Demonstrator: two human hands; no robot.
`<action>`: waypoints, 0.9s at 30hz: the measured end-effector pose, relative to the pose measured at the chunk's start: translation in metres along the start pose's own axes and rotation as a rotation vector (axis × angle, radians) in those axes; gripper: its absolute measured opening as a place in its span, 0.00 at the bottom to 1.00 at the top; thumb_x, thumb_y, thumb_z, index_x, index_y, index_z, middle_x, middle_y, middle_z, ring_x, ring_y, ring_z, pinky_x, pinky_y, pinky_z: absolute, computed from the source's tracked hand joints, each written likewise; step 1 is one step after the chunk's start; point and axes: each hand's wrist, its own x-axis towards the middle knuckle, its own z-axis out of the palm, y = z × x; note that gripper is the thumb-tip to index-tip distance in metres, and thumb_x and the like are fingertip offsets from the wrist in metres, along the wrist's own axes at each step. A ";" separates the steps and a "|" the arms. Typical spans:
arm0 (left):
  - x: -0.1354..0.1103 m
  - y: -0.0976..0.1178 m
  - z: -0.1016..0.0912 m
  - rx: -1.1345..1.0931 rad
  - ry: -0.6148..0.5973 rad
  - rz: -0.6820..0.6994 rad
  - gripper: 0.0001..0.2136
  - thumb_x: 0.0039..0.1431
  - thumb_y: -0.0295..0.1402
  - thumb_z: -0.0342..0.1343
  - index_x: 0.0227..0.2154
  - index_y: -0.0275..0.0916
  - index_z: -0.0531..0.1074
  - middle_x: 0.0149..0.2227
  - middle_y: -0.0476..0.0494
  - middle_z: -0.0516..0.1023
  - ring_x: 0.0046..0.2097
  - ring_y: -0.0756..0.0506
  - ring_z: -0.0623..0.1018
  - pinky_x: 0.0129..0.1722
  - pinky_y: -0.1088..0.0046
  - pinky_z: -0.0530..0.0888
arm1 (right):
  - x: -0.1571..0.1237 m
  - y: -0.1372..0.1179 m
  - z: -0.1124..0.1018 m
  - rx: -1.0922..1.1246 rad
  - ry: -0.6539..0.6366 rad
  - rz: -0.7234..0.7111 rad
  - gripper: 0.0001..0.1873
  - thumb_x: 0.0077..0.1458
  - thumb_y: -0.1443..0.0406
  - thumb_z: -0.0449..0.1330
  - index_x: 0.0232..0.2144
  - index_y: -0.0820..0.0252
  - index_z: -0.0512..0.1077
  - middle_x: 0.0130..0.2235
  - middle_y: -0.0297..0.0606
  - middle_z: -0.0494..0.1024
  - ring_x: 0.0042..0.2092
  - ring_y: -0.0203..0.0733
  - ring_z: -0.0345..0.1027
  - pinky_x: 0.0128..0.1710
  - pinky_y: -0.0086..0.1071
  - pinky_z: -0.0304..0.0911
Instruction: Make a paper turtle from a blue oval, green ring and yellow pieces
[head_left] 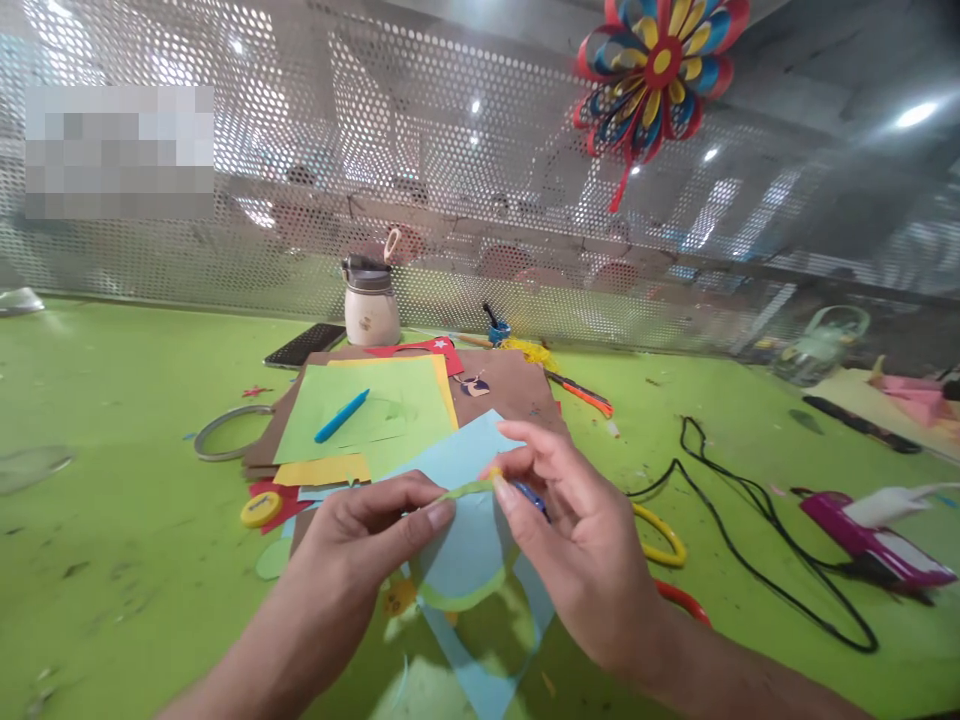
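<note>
- My left hand (367, 535) pinches the upper rim of a green paper ring (466, 602) between thumb and forefinger, the other fingers curled under.
- My right hand (581, 530) pinches the same rim at its other side, thumb against a fingertip, with another finger stretched out loosely above.
- The green paper ring is between my two hands, its lower curve hanging below my fingertips; a small yellow bit (496, 473) shows at my right thumb tip.
- A dark blue thing (535, 500) sits by my right fingers, mostly hidden, so I cannot tell what it is.
- Light blue paper (459, 445) lies beyond and beneath my hands; I cannot tell whether the ring touches it.
- Ahead of my left hand, a blue pen (343, 416) lies on a green sheet (397, 395), over brown cardboard (517, 385).
- Left of my left hand is a yellow disc (261, 510).
- Just right of my right hand are a yellow loop (670, 540) and a red loop (686, 600), both partly covered by it.
- Farther right, a black cord (750, 497) lies on the green table (150, 400).
</note>
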 end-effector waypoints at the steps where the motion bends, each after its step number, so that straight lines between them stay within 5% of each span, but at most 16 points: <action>1: 0.000 0.000 0.000 -0.021 0.011 -0.012 0.05 0.52 0.37 0.66 0.27 0.42 0.81 0.27 0.51 0.77 0.30 0.51 0.70 0.31 0.80 0.67 | 0.001 -0.001 -0.001 0.024 0.007 -0.006 0.19 0.60 0.68 0.56 0.53 0.51 0.66 0.43 0.36 0.76 0.44 0.41 0.72 0.47 0.38 0.68; 5: 0.002 -0.001 -0.001 -0.078 0.082 -0.038 0.06 0.51 0.38 0.66 0.28 0.42 0.80 0.26 0.51 0.78 0.29 0.51 0.71 0.30 0.80 0.68 | 0.003 -0.005 -0.009 0.050 0.090 -0.057 0.17 0.58 0.71 0.55 0.49 0.55 0.70 0.50 0.39 0.75 0.51 0.42 0.69 0.51 0.38 0.65; 7: 0.003 -0.001 -0.001 -0.095 0.113 -0.048 0.07 0.51 0.38 0.66 0.28 0.41 0.80 0.26 0.51 0.79 0.29 0.51 0.72 0.29 0.80 0.68 | 0.004 -0.005 -0.015 0.047 0.141 -0.103 0.14 0.56 0.74 0.54 0.40 0.56 0.75 0.38 0.35 0.77 0.41 0.38 0.71 0.43 0.34 0.67; 11: 0.004 0.000 0.000 -0.153 0.113 -0.062 0.08 0.52 0.39 0.66 0.28 0.40 0.80 0.26 0.50 0.80 0.27 0.51 0.73 0.29 0.78 0.71 | 0.008 0.003 -0.028 0.148 0.187 -0.069 0.14 0.52 0.76 0.53 0.25 0.57 0.75 0.19 0.28 0.65 0.25 0.34 0.60 0.28 0.31 0.59; 15: 0.005 0.006 0.004 -0.192 0.112 -0.056 0.08 0.52 0.38 0.66 0.27 0.39 0.79 0.25 0.50 0.80 0.27 0.50 0.75 0.29 0.78 0.72 | 0.017 0.011 -0.033 0.188 0.087 0.194 0.09 0.55 0.67 0.57 0.25 0.61 0.75 0.19 0.30 0.64 0.23 0.34 0.55 0.22 0.31 0.49; 18: 0.004 0.009 0.006 -0.222 0.106 -0.047 0.07 0.52 0.38 0.66 0.26 0.39 0.79 0.25 0.50 0.80 0.28 0.50 0.76 0.30 0.78 0.73 | 0.020 0.009 -0.026 0.132 0.008 0.316 0.13 0.56 0.57 0.61 0.30 0.63 0.75 0.21 0.29 0.65 0.25 0.34 0.56 0.24 0.29 0.52; 23: 0.002 0.009 0.007 -0.236 0.150 -0.019 0.05 0.50 0.35 0.67 0.27 0.41 0.80 0.25 0.51 0.79 0.29 0.51 0.75 0.30 0.79 0.71 | 0.015 0.001 -0.008 0.187 -0.196 0.428 0.18 0.53 0.53 0.64 0.36 0.62 0.72 0.30 0.34 0.70 0.31 0.36 0.61 0.31 0.31 0.59; 27: 0.001 0.008 0.008 -0.274 0.135 -0.025 0.04 0.49 0.34 0.68 0.26 0.40 0.80 0.26 0.51 0.79 0.30 0.51 0.75 0.29 0.80 0.70 | 0.011 -0.001 -0.003 0.238 -0.215 0.405 0.17 0.56 0.53 0.62 0.33 0.63 0.70 0.28 0.33 0.68 0.29 0.35 0.59 0.30 0.31 0.57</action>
